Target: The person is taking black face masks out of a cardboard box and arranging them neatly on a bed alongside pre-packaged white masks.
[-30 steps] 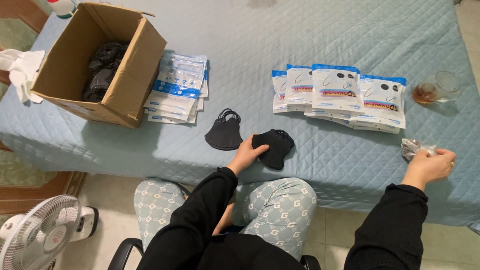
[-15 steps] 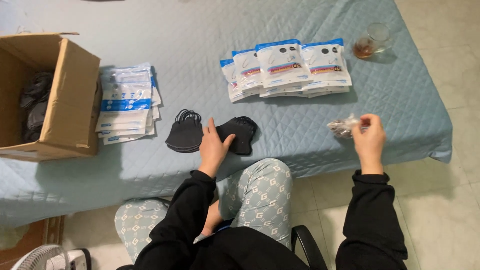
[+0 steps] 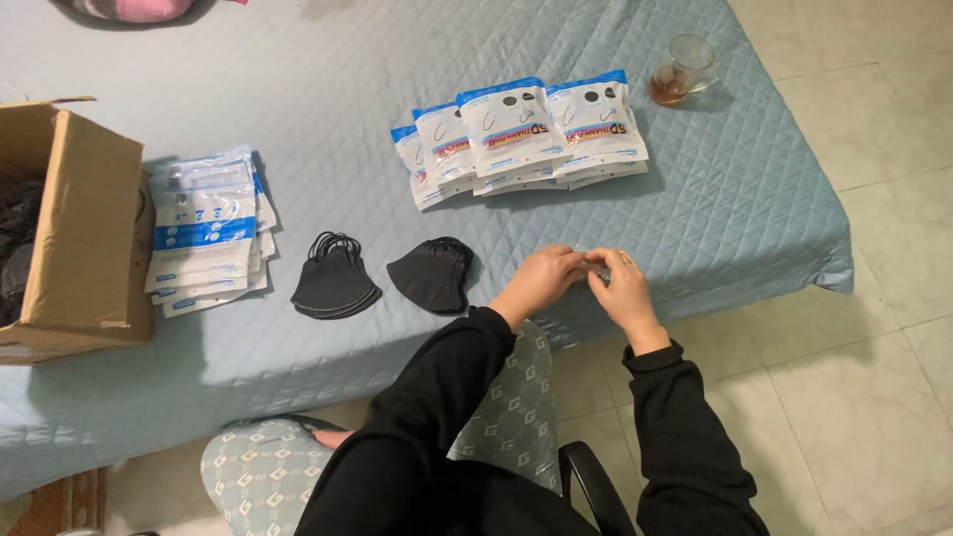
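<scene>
Both hands, left hand [image 3: 541, 281] and right hand [image 3: 617, 288], pinched shut together on a small crinkled clear wrapper [image 3: 594, 266], barely visible, just right of the black fabric face masks [image 3: 433, 274]; beyond those, filled white-and-blue pouches [image 3: 521, 134] fanned for reach.

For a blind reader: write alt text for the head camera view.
Both hands, left and right, meet over a small clear wrapper at the edge of a blue quilted bed. Nearby lie two stacks of black face masks, packaged masks, a cardboard box and a glass of tea.
</scene>
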